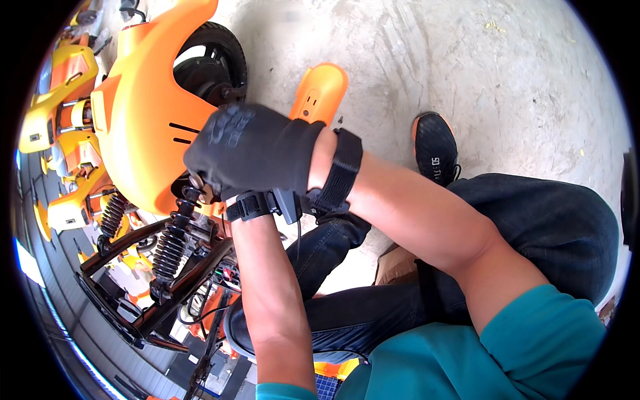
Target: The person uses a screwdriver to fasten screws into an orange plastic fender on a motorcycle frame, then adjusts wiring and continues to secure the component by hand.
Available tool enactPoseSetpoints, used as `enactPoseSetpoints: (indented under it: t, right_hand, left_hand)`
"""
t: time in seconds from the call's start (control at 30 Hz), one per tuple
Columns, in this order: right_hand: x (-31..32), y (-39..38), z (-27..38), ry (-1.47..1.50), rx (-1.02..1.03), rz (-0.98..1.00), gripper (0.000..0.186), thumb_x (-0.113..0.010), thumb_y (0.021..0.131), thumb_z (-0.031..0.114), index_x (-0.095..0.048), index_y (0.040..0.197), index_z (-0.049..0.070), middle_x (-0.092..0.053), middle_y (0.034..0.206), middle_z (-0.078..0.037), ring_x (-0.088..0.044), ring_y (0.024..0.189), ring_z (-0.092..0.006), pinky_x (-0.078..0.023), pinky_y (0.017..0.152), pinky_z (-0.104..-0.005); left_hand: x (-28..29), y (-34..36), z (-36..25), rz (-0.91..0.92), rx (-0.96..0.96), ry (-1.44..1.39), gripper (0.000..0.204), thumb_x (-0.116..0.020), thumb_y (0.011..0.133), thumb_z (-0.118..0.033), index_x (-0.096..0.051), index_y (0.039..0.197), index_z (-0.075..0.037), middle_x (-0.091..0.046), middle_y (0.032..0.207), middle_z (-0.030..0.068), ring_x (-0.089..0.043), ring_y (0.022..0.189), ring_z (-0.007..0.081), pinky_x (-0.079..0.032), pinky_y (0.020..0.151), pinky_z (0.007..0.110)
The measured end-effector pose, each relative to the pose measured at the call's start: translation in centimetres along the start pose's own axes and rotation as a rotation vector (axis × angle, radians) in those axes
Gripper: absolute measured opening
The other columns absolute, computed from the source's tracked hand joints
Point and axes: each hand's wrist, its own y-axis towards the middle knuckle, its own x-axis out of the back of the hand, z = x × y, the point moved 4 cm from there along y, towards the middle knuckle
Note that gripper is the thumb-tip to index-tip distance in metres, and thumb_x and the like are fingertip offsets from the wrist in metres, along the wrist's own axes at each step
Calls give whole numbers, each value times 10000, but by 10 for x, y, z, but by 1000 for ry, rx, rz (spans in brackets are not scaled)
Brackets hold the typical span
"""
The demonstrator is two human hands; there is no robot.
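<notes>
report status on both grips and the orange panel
Right grip gloved, curled at edge of orange panel. Left grip mostly hidden behind it. Black spring shock close by. Right grip blocks view of contact.

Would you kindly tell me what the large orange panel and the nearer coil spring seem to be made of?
Large orange panel: probably glossy moulded plastic, judging by its smooth, curved surface and sheen, though painted metal is possible.
Nearer coil spring: likely black-coated steel, given its dark coils with highlights.

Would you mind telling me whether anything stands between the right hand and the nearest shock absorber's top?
Nothing visible does; the right hand is close by the top of that shock absorber, though whether they touch is unclear.
</notes>
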Motion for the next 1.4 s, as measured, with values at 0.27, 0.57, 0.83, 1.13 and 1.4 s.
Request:
enactPoseSetpoints:
  t: [0.27, 0.57, 0.83, 1.13, 1.4]
  right_hand:
    - [9, -43, -138, 792, -813, -396, 225, -505, 898, 211, -545, 947, -5, -648, 862, -135, -646, 803, -177, -535, 699, -277]
    - [-98, -154, -156, 814, -948, -266, 161, -522, 890, 94, -551, 931, -58, -604, 923, -144, -615, 856, -188, -541, 766, -260]
    - [-105, -148, -121, 1251, -1244, -274, 182, -486, 903, 83, -539, 948, -85, -612, 961, -170, -626, 893, -210, -552, 753, -259]
    - [-105, -144, -106, 1715, -1600, -515, 193, -492, 897, 66, -501, 978, -109, -580, 963, -198, -628, 874, -273, -579, 744, -301]
    - [-112, -145, -110, 1661, -1626, -329, 209, -513, 898, 101, -515, 984, -89, -583, 963, -184, -635, 828, -260, -581, 713, -292]
  left_hand:
    - [-6, 0, -2, -57, 55, -125, 220, -482, 925, -225, -560, 1063, -72, -634, 1024, 87, -605, 989, 228, -477, 884, 416]
    - [-12, 3, -2, -21, 66, -126, 193, -481, 924, -218, -574, 1032, -88, -625, 1049, 70, -583, 1042, 227, -472, 893, 426]
    - [-2, 4, 1, 18, 69, -177, 196, -491, 918, -221, -562, 1035, -81, -614, 1041, 69, -576, 1044, 228, -481, 885, 413]
    - [-3, 5, 1, 23, 63, -170, 184, -493, 919, -211, -557, 1023, -73, -612, 1033, 75, -576, 1036, 223, -500, 864, 399]
    - [-4, 3, 0, 9, 70, -167, 210, -468, 926, -215, -557, 1050, -70, -600, 1061, 69, -554, 1066, 219, -481, 883, 393]
